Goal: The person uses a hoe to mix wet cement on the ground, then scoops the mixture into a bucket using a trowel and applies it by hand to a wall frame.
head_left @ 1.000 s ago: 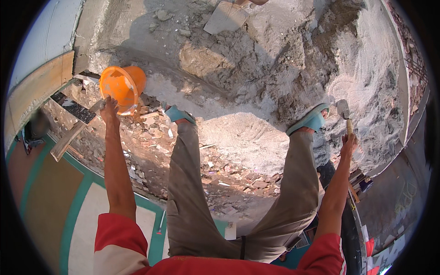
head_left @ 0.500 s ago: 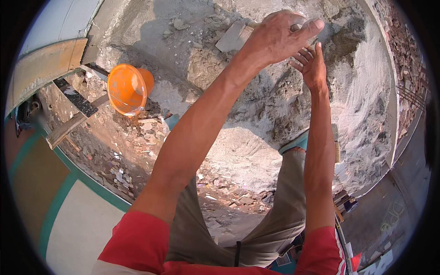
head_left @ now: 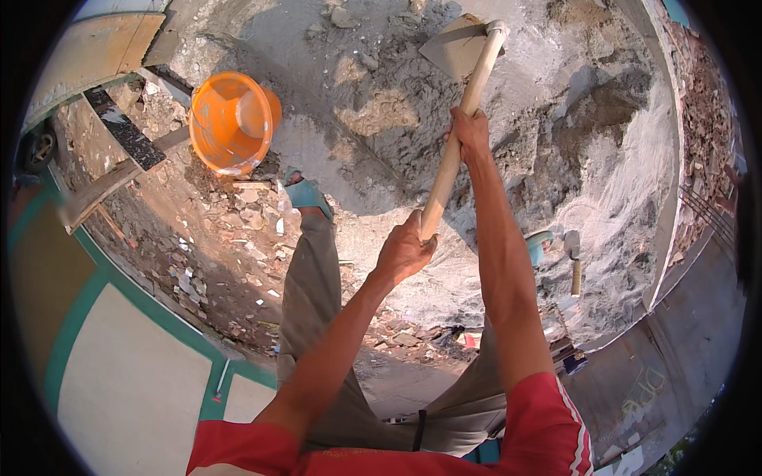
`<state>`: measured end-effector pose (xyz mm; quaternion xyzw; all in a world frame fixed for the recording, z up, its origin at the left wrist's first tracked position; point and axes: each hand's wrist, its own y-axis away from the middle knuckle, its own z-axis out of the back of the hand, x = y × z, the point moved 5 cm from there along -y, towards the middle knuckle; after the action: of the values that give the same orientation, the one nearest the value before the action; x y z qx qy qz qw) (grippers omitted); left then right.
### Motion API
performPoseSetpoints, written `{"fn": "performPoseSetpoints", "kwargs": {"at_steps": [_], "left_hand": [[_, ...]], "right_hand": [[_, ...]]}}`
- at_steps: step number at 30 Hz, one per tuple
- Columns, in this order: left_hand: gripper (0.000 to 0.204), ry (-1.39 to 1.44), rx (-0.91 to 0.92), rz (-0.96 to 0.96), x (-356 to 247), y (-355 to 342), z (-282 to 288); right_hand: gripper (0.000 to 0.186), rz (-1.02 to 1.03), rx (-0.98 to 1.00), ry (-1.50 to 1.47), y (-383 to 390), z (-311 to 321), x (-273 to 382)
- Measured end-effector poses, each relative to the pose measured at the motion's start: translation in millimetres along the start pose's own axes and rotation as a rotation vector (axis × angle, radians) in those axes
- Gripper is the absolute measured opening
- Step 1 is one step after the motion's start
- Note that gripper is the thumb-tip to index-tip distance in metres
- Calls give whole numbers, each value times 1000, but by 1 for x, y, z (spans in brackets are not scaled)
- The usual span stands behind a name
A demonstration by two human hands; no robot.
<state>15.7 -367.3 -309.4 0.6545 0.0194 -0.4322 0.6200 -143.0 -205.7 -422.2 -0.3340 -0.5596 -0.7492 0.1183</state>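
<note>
Holding a hoe [head_left: 475, 94] slantwise over a rough grey mixture [head_left: 548, 151], clamped on the lower end of the handle [head_left: 446, 181] with the left hand [head_left: 406, 250] and farther up, toward the blade [head_left: 459, 49], with the right hand [head_left: 471, 133]. Impossible to tell blade contact with the mixture. Apparently at the step of working the mixture with the hoe. Called for next: firm grips and a controlled stroke, clear of the sandals [head_left: 308, 195], the trowel [head_left: 575, 255] at right and the orange bucket [head_left: 213, 127] at left.
</note>
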Motion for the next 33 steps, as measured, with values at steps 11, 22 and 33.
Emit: {"fn": "performPoseSetpoints", "kwargs": {"at_steps": [11,22,33], "left_hand": [[42,-45,64,116,83,63,55],[26,232,-190,50,78,91,29],[30,223,-102,210,74,178,-54]], "right_hand": [[38,-212,-29,0,53,-36,-109],[34,99,150,121,120,-90,-18],[31,-224,172,248,171,-16,-109]]}}
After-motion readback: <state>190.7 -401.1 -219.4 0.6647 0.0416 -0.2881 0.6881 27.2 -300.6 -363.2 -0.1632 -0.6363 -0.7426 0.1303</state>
